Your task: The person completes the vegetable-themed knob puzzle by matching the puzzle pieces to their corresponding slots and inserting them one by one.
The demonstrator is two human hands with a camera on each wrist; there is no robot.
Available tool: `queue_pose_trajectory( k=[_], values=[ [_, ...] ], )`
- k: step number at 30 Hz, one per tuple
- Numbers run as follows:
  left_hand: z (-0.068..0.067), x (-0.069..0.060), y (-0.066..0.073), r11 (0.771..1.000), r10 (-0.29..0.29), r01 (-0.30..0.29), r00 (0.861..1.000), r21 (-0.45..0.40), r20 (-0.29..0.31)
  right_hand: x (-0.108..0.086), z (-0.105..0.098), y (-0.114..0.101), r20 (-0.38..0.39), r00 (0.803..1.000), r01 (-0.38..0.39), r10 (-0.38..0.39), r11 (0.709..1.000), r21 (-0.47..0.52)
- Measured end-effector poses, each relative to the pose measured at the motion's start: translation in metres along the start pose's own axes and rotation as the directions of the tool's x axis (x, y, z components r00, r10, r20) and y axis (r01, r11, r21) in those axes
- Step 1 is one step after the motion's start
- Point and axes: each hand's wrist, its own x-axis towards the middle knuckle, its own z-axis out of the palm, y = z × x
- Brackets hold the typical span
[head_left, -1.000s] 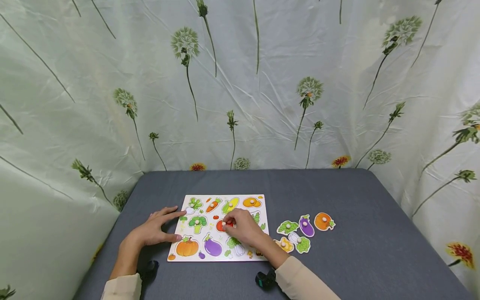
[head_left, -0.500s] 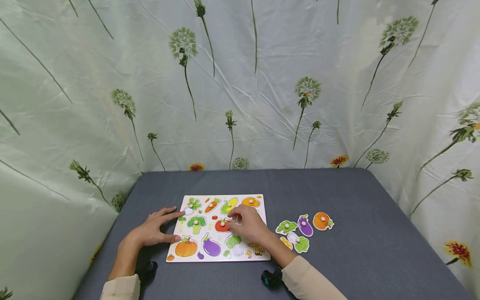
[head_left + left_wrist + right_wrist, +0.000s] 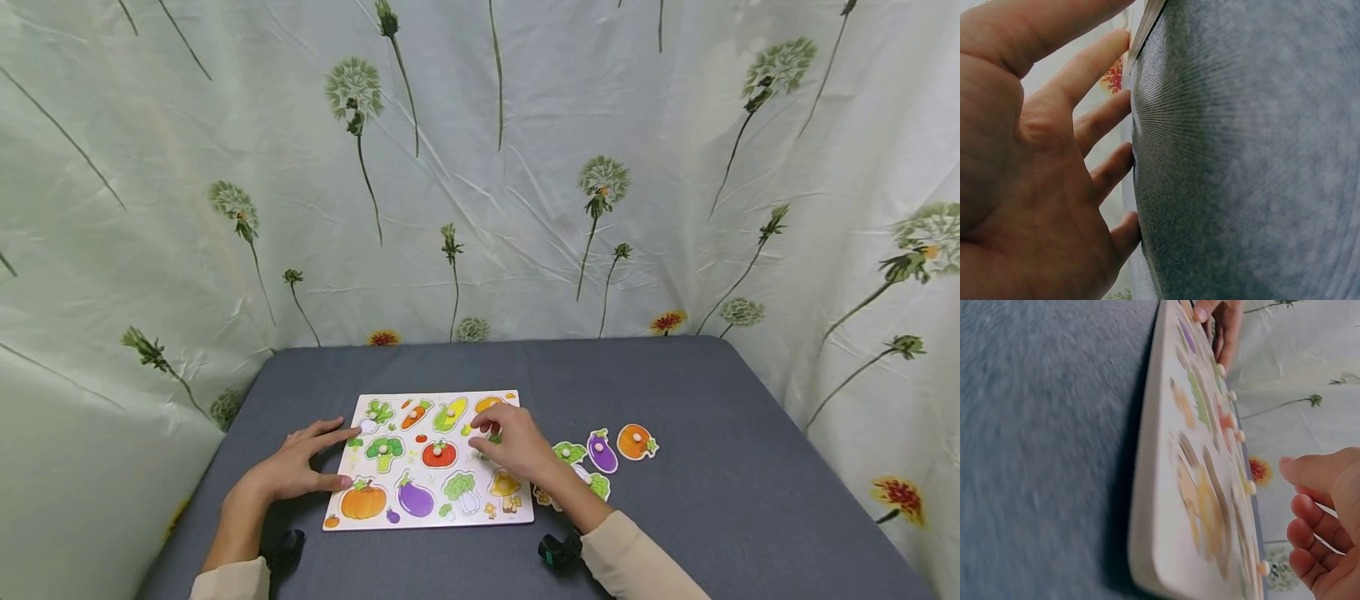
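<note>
My left hand (image 3: 288, 471) lies with spread fingers at the left edge of a white vegetable peg-puzzle board (image 3: 431, 523), thumb and index finger touching it. In the left wrist view the left hand (image 3: 1041, 169) shows an empty palm. Over the board's right side hovers my right hand (image 3: 517, 442), fingers loosely bent and holding nothing; the right wrist view shows the right hand (image 3: 1329, 512) apart from the board. Left of it, a knobbed tomato piece (image 3: 438, 454) sits in its slot. Broccoli (image 3: 385, 452), carrot (image 3: 416, 414) and corn (image 3: 450, 415) pieces also sit in the board.
Right of the board lie loose knobbed pieces: an eggplant (image 3: 602, 452), a pumpkin (image 3: 636, 442), a leafy green (image 3: 572, 452), a bok choy (image 3: 600, 486) and a mushroom (image 3: 542, 497), partly hidden by the right arm. A floral curtain (image 3: 480, 208) hangs behind the grey table (image 3: 712, 500).
My right hand has let go of the tomato piece's knob and moved right, fingers parting. The left hand keeps its place at the board's edge. The head view has shifted slightly.
</note>
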Motion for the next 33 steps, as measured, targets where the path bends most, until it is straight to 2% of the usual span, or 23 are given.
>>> queue_pose_trajectory(
  k=[9,16,33],
  values=[
    [-0.001,0.002,0.001,1.000,0.006,-0.006,1.000,0.010,-0.001,-0.012,-0.023,0.009,-0.054,0.999,-0.010,0.010,1.000,-0.008],
    [-0.003,0.001,0.002,1.000,0.006,-0.006,1.000,0.009,0.002,-0.025,-0.038,0.023,-0.031,0.998,-0.046,0.046,0.999,-0.008],
    [0.000,0.001,0.001,1.000,0.000,0.000,1.000,0.008,0.003,-0.056,-0.064,0.069,0.002,1.000,-0.024,0.024,0.998,-0.064]
  ],
)
